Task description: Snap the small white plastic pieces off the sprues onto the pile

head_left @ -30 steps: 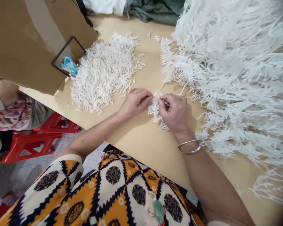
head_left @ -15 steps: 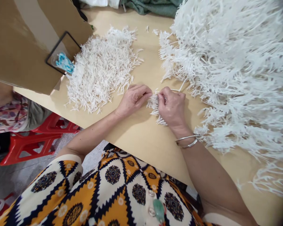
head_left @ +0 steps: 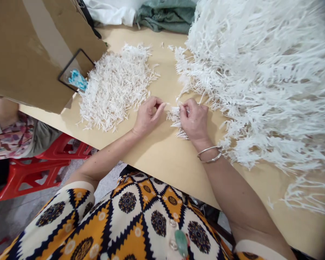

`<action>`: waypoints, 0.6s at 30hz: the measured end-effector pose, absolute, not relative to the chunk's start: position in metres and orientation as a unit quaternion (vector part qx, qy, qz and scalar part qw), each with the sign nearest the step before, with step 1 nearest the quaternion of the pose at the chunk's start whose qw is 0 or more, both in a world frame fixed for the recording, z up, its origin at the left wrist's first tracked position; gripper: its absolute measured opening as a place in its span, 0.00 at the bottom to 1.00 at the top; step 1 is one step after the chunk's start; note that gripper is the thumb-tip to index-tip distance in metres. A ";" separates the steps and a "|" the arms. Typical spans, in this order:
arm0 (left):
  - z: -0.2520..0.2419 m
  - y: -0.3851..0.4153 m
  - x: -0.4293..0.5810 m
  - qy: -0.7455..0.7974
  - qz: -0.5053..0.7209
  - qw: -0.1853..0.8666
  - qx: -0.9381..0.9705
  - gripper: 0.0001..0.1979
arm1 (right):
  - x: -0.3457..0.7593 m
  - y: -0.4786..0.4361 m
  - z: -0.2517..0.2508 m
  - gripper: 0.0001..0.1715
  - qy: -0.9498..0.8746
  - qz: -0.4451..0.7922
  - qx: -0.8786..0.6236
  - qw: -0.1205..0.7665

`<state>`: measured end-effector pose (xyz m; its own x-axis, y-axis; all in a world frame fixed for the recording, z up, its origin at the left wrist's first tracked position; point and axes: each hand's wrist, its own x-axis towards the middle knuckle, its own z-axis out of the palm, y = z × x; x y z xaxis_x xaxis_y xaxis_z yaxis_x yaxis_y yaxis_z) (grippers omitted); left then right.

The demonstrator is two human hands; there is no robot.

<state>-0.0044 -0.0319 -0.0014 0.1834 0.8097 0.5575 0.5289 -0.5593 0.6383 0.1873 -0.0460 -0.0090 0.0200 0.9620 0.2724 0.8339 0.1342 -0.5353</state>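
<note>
Thumb and forefinger of my left hand (head_left: 148,115) pinch together, a tiny white tip poking out between them. A short way to the right, my right hand (head_left: 194,120) is closed on a small white branched plastic piece (head_left: 178,100). Under and beside its fingers lies a small clump of white pieces (head_left: 174,116) on the table. Left of both hands spreads a heap of short white branched pieces (head_left: 116,88). To the right rises a much larger heap of long white branched strands (head_left: 260,83).
A cardboard box (head_left: 24,57) stands at the left, a black frame (head_left: 80,52) and a blue-and-white item (head_left: 79,80) beside it. Green cloth (head_left: 165,16) and white cloth (head_left: 112,12) lie at the back. Red stools (head_left: 29,180) and a seated person's arm (head_left: 4,112) are at the left.
My left hand has drawn slightly left, away from the right hand, its fingers still pinched. My right hand stays by the small clump. The whole view has shifted slightly.
</note>
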 end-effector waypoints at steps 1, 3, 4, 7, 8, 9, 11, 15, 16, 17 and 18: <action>-0.003 -0.031 -0.004 0.465 0.463 0.141 0.741 0.19 | 0.187 -0.047 -0.010 0.08 -0.694 0.110 -0.644 0.302; -0.006 -0.030 -0.004 0.486 0.463 0.132 0.729 0.19 | 0.187 -0.050 -0.010 0.08 -0.700 0.111 -0.636 0.305; -0.007 -0.030 -0.004 0.485 0.461 0.135 0.730 0.19 | 0.187 -0.050 -0.010 0.08 -0.704 0.111 -0.632 0.306; -0.008 -0.030 -0.005 0.478 0.460 0.152 0.733 0.15 | 0.187 -0.052 -0.009 0.09 -0.706 0.114 -0.626 0.311; -0.008 -0.029 -0.005 0.481 0.459 0.153 0.731 0.13 | 0.187 -0.052 -0.009 0.09 -0.705 0.117 -0.625 0.313; -0.009 -0.029 -0.006 0.488 0.458 0.151 0.728 0.11 | 0.187 -0.052 -0.009 0.08 -0.704 0.120 -0.625 0.315; -0.010 -0.028 -0.007 0.503 0.453 0.140 0.722 0.09 | 0.187 -0.052 -0.008 0.08 -0.702 0.127 -0.625 0.317; -0.007 -0.030 -0.007 0.500 0.443 0.132 0.732 0.16 | 0.188 -0.052 -0.006 0.07 -0.698 0.134 -0.628 0.317; -0.005 -0.031 -0.007 0.485 0.438 0.140 0.744 0.15 | 0.188 -0.052 -0.006 0.07 -0.698 0.134 -0.629 0.316; -0.003 -0.032 -0.005 0.468 0.427 0.150 0.759 0.15 | 0.188 -0.053 -0.006 0.07 -0.699 0.133 -0.628 0.316; -0.002 -0.033 -0.004 0.449 0.411 0.158 0.777 0.16 | 0.188 -0.053 -0.005 0.06 -0.700 0.131 -0.627 0.315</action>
